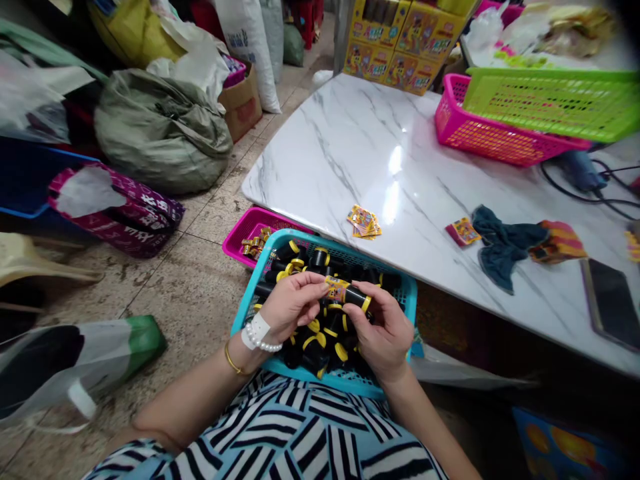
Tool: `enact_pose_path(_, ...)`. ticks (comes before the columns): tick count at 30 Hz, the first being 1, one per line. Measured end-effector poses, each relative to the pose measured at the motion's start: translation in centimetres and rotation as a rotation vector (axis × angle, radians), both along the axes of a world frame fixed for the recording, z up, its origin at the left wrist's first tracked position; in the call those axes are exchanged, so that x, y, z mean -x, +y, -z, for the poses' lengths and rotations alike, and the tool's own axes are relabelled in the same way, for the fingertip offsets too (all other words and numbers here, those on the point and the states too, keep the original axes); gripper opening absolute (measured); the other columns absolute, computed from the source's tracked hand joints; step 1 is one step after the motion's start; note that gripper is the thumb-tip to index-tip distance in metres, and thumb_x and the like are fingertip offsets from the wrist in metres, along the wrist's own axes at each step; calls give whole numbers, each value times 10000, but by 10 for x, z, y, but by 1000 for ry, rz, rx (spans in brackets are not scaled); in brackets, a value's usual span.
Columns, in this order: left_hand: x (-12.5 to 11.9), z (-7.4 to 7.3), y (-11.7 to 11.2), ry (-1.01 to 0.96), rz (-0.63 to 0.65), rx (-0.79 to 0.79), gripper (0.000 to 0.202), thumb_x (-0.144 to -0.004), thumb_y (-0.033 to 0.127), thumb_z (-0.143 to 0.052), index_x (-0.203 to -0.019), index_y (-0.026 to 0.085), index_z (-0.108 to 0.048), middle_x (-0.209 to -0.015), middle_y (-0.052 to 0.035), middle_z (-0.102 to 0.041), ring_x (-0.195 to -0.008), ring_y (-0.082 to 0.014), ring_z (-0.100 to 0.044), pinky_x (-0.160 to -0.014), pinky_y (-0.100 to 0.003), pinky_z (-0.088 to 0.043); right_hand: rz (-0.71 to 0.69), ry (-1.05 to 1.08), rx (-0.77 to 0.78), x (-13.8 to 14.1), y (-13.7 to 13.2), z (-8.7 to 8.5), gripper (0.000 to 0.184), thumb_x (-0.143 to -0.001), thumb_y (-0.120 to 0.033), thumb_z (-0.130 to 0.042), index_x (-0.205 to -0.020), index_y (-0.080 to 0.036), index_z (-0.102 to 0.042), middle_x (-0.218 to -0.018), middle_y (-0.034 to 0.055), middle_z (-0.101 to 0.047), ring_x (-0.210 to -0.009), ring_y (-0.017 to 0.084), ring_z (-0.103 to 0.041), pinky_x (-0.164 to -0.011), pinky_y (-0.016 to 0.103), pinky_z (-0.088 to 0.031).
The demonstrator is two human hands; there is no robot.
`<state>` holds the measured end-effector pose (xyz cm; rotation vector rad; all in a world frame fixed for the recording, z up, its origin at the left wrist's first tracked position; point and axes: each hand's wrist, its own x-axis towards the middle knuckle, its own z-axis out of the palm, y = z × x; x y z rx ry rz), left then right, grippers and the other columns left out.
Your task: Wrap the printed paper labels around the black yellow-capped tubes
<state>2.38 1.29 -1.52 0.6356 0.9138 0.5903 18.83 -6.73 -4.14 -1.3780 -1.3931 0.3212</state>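
Note:
Over a blue basket (pixel 409 313), both hands hold one small black canister (pixel 357 297) with yellow ends, lying sideways. My left hand (pixel 287 303) pinches a yellow printed label (pixel 337 289) at the canister's left end. The label lies against the black side; whether it is fully stuck cannot be told. My right hand (pixel 383 327) grips the other end between thumb and fingers. Below, the basket is filled with several similar black canisters (pixel 315 353) with yellow caps. A small stack of yellow labels (pixel 365 222) rests on the table edge ahead.
The white marble table (pixel 325 153) bears a label pack (pixel 463 232), dark gloves (pixel 505 240), a phone (pixel 611 300) and pink (pixel 500 143) and green baskets (pixel 550 100). A pink tray (pixel 240 230) adjoins the blue basket. Yellow boxes (pixel 400 47) stand behind; sacks (pixel 160 127) fill the left floor.

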Motion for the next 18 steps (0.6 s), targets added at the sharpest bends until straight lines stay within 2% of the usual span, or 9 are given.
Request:
enact_pose_path(3, -5, -3, 0, -31, -38, 0, 361, -668, 341, -836, -852, 121, -615, -693, 2, -666, -350, 2, -414, -287, -117, -212, -84, -86, -17, -1, 2, -8, 435, -864, -172, -685, -1285, -247, -609, -1161, 89, -707, -1073, 241, -676, -948, 430, -570)
enact_pose_path(6, -9, -7, 5, -88, -94, -16, 360, -655, 342, -844, -822, 126, -610, -652, 10, -651, -371, -7, -427, -299, -113, -227, -217, -145, 12, -2, 2, -19, 561, -907, -138, -599, -1444, -244, -473, -1307, 115, -649, -1201, 251, -620, -1018, 452, -530)
enact_pose_path(9, -8, -8, 8, -89, -90, -46, 349, -666, 354, -841, -818, 127, -623, -636, 5, -647, -385, -18, -442, -311, -119, -240, -242, -230, 8, -5, 1, -25, 638, -901, -98, -586, -1494, -250, -408, -1353, 116, -625, -1235, 247, -603, -1038, 435, -521)
enact_pose_path(14, -4, -4, 1, -33, -79, -50, 344, -672, 377, -840, -798, 121, -649, -519, 45, -536, -384, -24, -401, -328, -130, -225, -148, -244, -33, -7, -2, -26, 589, -849, -84, -676, -1400, -238, -537, -1244, 112, -682, -1123, 227, -659, -990, 372, -545)
enact_pose_path(16, -2, -5, -2, -22, -120, -52, 358, -668, 370, -848, -841, 119, -662, -589, 35, -555, -458, -34, -454, -360, -124, -268, -160, -179, -25, -7, -4, -28, 520, -831, -97, -709, -1319, -247, -608, -1167, 95, -703, -1074, 219, -668, -953, 360, -555)
enact_pose_path(18, 0, -7, -4, -30, -110, -67, 410, -694, 387, -835, -973, 137, -668, -727, 7, -613, -563, -60, -534, -403, -132, -339, -181, -96, -21, -7, -4, -30, 484, -808, -117, -744, -1258, -265, -647, -1116, 76, -702, -1037, 217, -666, -921, 362, -557)
